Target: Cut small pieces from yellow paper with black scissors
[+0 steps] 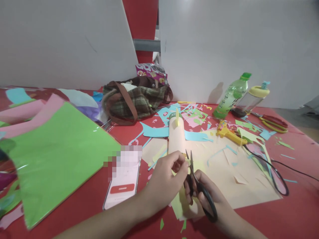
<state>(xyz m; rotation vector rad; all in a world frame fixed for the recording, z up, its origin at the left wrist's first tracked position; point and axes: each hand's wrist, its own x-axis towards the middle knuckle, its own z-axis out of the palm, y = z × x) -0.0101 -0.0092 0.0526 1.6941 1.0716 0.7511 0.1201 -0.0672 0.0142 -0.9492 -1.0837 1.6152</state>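
My right hand (208, 194) grips black-handled scissors (199, 187), blades pointing up and slightly apart. My left hand (165, 181) pinches a small pale-yellow paper scrap (184, 163) right at the blades. Both hands hover over a sheet of peach paper (224, 172) on the red table (299, 212). Just beyond my left hand lies a peach paper roll (176, 136) with a yellow flame-shaped piece on its far end. A pale-yellow sheet (178, 205) lies under my wrists.
A phone (123, 187) lies left of my left hand, next to a green sheet (54, 156). Further back are a plaid bag (136, 98), a yellow glue gun (228, 132) with a black cord, a green bottle (231, 94), a yellow-lidded cup (251, 98), red-and-yellow scissors (272, 122) and several paper scraps.
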